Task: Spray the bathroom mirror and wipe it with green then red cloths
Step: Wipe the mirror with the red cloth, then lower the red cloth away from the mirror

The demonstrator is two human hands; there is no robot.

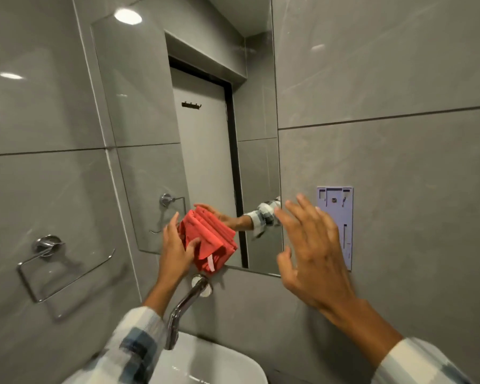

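The lower edge of the frame cuts off both forearms at their checked sleeves, and only the rear part of the white basin (205, 367) shows at bottom centre. The right hand (313, 253) is blurred with motion, so its fingertips are hard to make out. The mirror (150, 106) is cropped at the top of the frame; its glass reflects a grey door, a row of hooks and a second towel ring, and no spray or streaks can be told on it.

The red cloth (209, 239) sits at the lower centre of the frame, pressed flat against the mirror's bottom edge. The left hand (178, 245) is the grip that has it: thumb and fingers are closed on the cloth's left side, with the palm behind the folds. The right hand is to the right of the cloth and well apart from it, fingers spread wide and empty, in front of the mirror's lower right corner.

The cloth is a soft, matte fabric folded into several layers, with a small white tag hanging at its lower end. The walls are large, glossy grey tiles. A curved chrome tap (186, 303) comes out of the wall just below the cloth. A chrome towel ring (47, 261) is at the left, and a pale lilac plastic bracket (336, 217) is on the wall at the right.
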